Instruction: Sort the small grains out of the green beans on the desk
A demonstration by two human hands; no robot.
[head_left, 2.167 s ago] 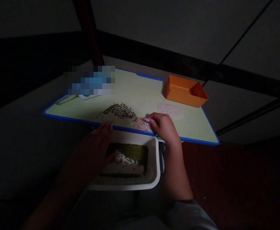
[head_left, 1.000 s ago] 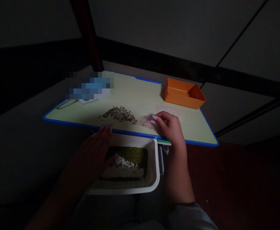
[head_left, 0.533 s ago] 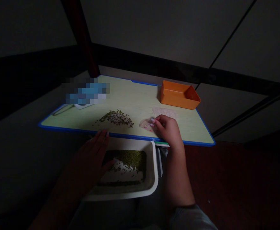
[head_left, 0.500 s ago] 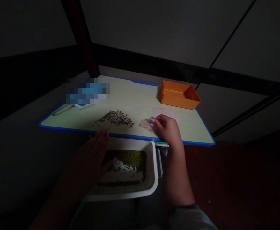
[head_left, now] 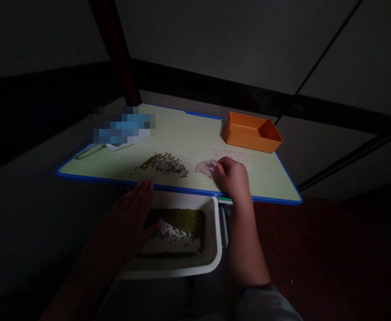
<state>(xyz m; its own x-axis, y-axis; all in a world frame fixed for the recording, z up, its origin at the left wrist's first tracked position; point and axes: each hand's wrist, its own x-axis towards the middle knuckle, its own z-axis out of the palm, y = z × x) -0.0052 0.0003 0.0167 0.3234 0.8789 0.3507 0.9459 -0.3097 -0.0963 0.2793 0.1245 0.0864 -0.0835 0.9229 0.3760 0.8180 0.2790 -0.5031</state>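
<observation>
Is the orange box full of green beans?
No, the orange box looks empty inside, while the green beans lie in the white tray and in a pile on the table.

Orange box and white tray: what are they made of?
The orange box looks like smooth moulded plastic: even colour, thin walls. The white tray under the left hand looks plastic too, with a rounded rim, though the dim light leaves it unsure.

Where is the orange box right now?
The orange box sits at the far right corner of the blue-edged table, just beyond the pale patch of grains and the person's right hand.
</observation>
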